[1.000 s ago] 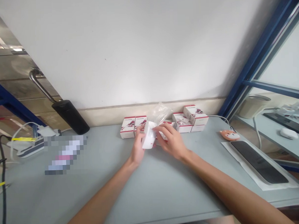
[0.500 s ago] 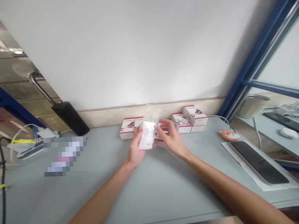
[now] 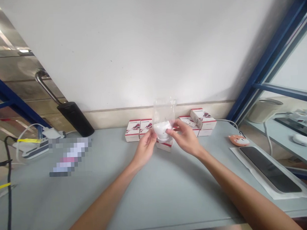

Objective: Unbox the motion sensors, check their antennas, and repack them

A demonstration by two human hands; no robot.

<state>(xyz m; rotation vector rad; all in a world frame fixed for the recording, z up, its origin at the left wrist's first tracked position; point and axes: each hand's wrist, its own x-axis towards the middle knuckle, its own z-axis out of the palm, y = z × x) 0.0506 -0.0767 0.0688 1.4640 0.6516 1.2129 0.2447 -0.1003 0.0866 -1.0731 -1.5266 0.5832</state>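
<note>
Our hands on a white device (image 3: 162, 130) in a clear bag (image 3: 164, 109) — held just above the desk (image 3: 121, 200)

Our left hand (image 3: 144, 149) grasps it from one side and our right hand (image 3: 186, 138) from the other, both closed on the bag around the device. It sits low in the bag, right over a red-and-white box (image 3: 164, 145), with more boxes (image 3: 139, 130) lined up behind it against the wall (image 3: 141, 55). Over to the right there's an orange fox-shaped pad (image 3: 238, 140) and a black slab (image 3: 270, 169) on white paper — what that slab is, we can't quite tell.
</note>
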